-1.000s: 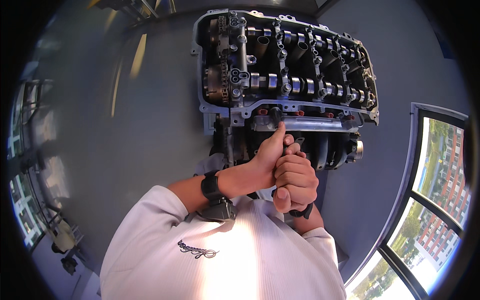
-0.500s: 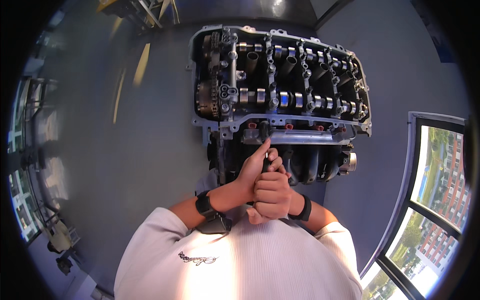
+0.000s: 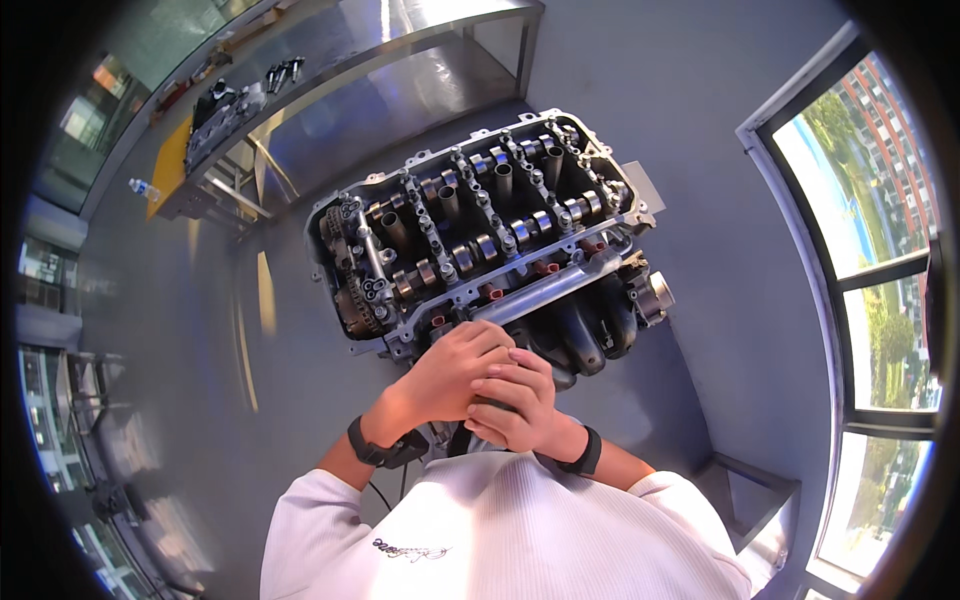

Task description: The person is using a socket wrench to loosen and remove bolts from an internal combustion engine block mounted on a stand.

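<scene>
**Hands clasped at the engine's near edge**

Hands met low over the open engine [image 3: 480, 240], which stood on the grey floor [image 3: 200, 360] with its camshafts and valve gear exposed upward. I saw my left hand [image 3: 450, 375] curled closed and my right hand [image 3: 515, 400] wrapped over it, both bunched around something dark I could not make out, just beside the silver rail [image 3: 560, 290] along the engine's near edge. I judged the doubled grip was for leverage on a tight part there. Black bands [image 3: 375, 447] sat on both wrists. A metal surface [image 3: 400, 50] stood beyond the engine, a yellow panel [image 3: 172, 155] at its left corner. No labels were readable.
</scene>
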The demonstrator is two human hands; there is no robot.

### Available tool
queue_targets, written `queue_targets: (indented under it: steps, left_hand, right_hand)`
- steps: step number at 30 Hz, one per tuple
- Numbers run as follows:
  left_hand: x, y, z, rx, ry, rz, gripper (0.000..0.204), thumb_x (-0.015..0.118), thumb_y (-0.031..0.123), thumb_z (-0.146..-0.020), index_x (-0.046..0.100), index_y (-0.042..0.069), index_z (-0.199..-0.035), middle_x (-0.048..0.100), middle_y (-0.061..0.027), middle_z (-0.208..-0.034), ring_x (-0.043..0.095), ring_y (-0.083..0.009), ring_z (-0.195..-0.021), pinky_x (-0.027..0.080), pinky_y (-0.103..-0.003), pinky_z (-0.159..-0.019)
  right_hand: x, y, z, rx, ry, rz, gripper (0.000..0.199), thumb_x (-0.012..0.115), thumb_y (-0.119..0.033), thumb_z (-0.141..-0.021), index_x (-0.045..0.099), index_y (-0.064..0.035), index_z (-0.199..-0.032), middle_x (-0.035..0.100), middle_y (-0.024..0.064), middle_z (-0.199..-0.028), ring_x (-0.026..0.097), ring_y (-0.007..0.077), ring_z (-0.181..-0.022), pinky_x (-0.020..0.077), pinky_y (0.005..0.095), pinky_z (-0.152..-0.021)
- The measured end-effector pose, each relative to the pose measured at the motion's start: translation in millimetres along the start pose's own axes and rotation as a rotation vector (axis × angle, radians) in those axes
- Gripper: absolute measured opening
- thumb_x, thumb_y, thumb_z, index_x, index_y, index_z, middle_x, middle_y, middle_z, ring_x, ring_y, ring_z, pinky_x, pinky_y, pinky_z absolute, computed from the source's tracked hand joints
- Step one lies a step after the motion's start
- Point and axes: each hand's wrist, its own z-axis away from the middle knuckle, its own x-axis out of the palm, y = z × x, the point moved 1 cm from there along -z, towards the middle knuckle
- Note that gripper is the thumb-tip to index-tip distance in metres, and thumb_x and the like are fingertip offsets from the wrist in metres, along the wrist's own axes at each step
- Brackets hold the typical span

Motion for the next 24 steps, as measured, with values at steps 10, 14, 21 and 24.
queue_targets:
  steps: [10,14,21,24]
  left_hand:
    - [46,-27,-15,0.024,-0.19,0.082,0.022,0.064,0.029,-0.058,0.053,0.01,-0.056,0.051,-0.006,-0.05,0.054,-0.0268,-0.046,0.041,-0.034,-0.044]
    - [60,-36,-12,0.017,0.092,0.23,0.021,0.063,0.026,-0.065,0.052,0.009,-0.057,0.048,-0.004,-0.05,0.051,-0.0227,-0.045,0.038,-0.03,-0.042]
    - [62,-30,-18,0.002,0.364,0.174,0.019,0.061,0.023,-0.066,0.054,0.008,-0.058,0.052,-0.0074,-0.053,0.053,-0.0251,-0.047,0.038,-0.031,-0.044]
    - [58,-30,-15,-0.005,0.312,0.223,0.019,0.061,0.023,-0.066,0.053,0.008,-0.057,0.051,-0.0073,-0.053,0.052,-0.0251,-0.047,0.038,-0.031,-0.044]
  right_hand:
    - [-12,-2,1,0.173,0.079,0.113,0.016,0.07,-0.018,-0.073,0.062,-0.0085,-0.084,0.061,0.0051,-0.092,0.058,0.0242,-0.09,0.0454,0.0425,-0.086]
    - [-7,3,1,0.179,0.08,0.024,0.014,0.07,-0.013,-0.071,0.061,-0.0054,-0.079,0.062,0.005,-0.077,0.061,0.0225,-0.077,0.0509,0.0361,-0.074]
    - [-5,14,-12,0.033,0.066,-0.002,0.027,0.069,-0.004,-0.061,0.064,-0.0022,-0.087,0.062,0.0051,-0.076,0.06,0.0224,-0.076,0.0516,0.032,-0.068]
    - [-2,11,-10,0.072,0.073,0.006,0.026,0.071,-0.006,-0.06,0.064,-0.0036,-0.085,0.063,0.0044,-0.078,0.06,0.0216,-0.076,0.0515,0.0317,-0.068]
